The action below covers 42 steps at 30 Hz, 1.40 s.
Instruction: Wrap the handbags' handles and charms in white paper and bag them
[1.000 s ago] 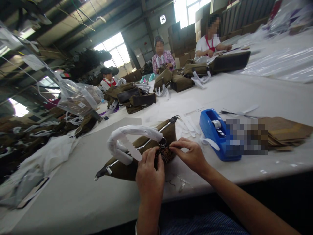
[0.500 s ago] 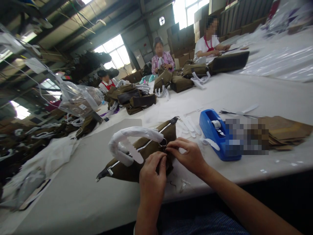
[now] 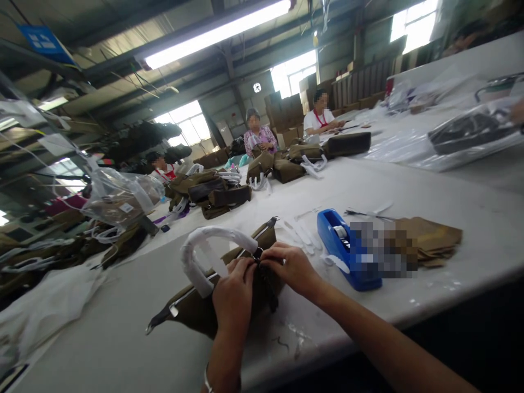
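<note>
An olive-brown handbag (image 3: 196,312) with a silver zip stands on the table in front of me. Its arched handle (image 3: 192,262) is wrapped in white paper. At the near end of the handle, beside a metal ring (image 3: 257,252), my left hand (image 3: 234,297) and my right hand (image 3: 293,268) meet with fingertips pinched. Between them they grip a dark strap (image 3: 269,292), which hangs down the bag's side. The fingers partly hide where it joins the ring.
A blue tape dispenser (image 3: 327,229) stands right of the bag, with white paper strips (image 3: 301,233) beside it and brown paper pieces (image 3: 434,237) beyond. Bags (image 3: 221,199) are piled further back, where people (image 3: 260,136) work. Plastic film (image 3: 393,164) lies at the far right.
My view has tilted up, so the bag and table sit lower and further left. Both hands still pinch by the ring; more of the dark strap shows hanging below them.
</note>
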Each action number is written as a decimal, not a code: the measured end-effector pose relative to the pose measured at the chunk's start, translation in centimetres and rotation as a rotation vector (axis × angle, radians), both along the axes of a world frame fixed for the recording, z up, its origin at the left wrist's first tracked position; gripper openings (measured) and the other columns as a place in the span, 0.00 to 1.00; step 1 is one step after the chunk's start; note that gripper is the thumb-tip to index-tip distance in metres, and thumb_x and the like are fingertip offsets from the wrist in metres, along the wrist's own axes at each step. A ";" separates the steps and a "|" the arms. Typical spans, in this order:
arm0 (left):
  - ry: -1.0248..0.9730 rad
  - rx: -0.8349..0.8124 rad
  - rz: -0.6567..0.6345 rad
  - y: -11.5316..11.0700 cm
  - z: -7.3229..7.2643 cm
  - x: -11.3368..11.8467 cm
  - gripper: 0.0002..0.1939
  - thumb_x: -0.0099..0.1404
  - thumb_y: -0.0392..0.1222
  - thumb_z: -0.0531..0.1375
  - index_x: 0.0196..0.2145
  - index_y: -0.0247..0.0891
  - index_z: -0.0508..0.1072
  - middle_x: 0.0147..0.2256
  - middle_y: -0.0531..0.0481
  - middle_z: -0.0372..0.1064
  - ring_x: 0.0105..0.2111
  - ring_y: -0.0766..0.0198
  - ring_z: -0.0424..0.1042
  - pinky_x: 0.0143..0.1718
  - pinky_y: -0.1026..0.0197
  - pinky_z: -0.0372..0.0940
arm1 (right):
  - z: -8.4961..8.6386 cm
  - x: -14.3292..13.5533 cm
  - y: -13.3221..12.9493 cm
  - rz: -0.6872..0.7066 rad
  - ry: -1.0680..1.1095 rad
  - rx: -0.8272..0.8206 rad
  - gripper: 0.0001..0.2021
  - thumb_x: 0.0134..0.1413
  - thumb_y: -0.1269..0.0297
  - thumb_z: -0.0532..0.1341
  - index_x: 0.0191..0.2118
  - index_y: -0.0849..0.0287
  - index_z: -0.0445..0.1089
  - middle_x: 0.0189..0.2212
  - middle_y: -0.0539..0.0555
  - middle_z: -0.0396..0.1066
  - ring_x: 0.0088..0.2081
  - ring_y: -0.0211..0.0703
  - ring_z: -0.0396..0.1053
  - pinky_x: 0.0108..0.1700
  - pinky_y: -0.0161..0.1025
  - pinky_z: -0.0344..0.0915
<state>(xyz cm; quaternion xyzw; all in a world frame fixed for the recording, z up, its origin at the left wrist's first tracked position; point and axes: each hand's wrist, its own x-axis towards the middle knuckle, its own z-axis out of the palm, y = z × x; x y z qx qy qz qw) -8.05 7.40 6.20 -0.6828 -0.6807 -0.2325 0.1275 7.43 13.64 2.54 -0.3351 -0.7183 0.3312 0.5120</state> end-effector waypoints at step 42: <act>-0.836 0.078 -0.461 -2.6 0.2 3.3 0.08 0.70 0.41 0.62 0.41 0.44 0.82 0.41 0.49 0.77 0.46 0.60 0.75 0.52 0.58 0.68 | -0.5 3.1 -5.1 0.020 0.649 -0.428 0.13 0.47 0.57 0.75 0.39 0.53 0.81 0.30 0.51 0.78 0.29 0.37 0.72 0.36 0.35 0.72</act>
